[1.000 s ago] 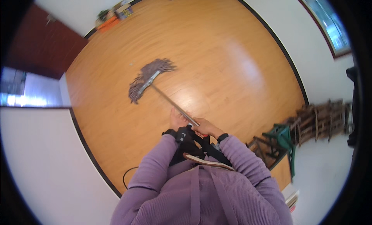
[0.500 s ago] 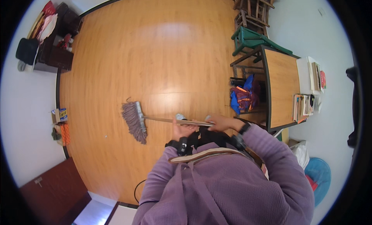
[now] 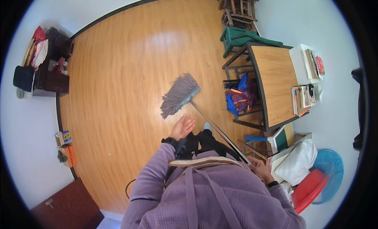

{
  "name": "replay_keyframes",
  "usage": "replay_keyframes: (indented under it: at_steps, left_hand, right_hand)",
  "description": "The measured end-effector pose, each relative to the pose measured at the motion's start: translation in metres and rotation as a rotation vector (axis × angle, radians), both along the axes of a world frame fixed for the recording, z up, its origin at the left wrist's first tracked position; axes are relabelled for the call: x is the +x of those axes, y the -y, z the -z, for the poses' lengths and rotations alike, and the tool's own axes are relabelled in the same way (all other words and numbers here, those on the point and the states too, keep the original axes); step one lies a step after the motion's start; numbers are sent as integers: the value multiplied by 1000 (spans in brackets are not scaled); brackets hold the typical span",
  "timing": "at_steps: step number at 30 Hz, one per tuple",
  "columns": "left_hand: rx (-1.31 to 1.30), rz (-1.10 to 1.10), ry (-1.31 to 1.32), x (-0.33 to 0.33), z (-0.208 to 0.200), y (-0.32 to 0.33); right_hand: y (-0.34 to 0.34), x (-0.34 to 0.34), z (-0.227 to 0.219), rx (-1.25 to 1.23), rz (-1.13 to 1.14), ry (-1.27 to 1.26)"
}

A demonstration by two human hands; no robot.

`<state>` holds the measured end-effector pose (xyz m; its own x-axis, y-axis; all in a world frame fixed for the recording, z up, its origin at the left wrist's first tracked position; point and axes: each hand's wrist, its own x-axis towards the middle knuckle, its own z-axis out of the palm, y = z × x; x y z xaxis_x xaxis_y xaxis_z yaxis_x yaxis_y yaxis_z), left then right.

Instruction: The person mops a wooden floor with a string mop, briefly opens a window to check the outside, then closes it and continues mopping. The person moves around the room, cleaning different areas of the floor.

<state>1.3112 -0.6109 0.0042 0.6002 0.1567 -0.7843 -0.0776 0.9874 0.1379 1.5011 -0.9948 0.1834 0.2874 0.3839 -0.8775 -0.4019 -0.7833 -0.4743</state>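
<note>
A string mop (image 3: 180, 95) with greyish-purple strands has its head out ahead of me over the wooden floor. Its long handle (image 3: 220, 131) slants back toward my right side. Near the handle's end, my right hand (image 3: 260, 168) is closed around it, partly hidden by my body. My left hand (image 3: 183, 127) is off the handle, just below the mop head in the picture, with fingers stretched out, palm showing and nothing in it.
At right stand a table (image 3: 273, 83) with books, cloth bags (image 3: 241, 95) beneath it, a green stool (image 3: 238, 38) and stacked wooden stools. Close on my right are a white bag (image 3: 297, 160), a red basin (image 3: 309, 189) and a blue tub (image 3: 330, 170). Dark cabinets (image 3: 51, 81) line the left wall.
The mop head has swung right and farther from me. My left hand has let go of the handle. My right hand has drawn back to my right side, still gripping it.
</note>
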Motion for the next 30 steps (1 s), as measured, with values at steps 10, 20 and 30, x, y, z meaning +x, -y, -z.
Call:
replay_keyframes:
  at_steps: [10,20,30]
  left_hand:
    - [-14,77,-91,-13,-15,8]
    - [60,1,-200,-56,-46,14]
    - [72,90,-179,-64,-56,24]
  right_hand:
    - [-88,48,96,149,358,-27]
    - [-257,128,173,282,634,-83]
    - [-197,61,186,250,541,-292]
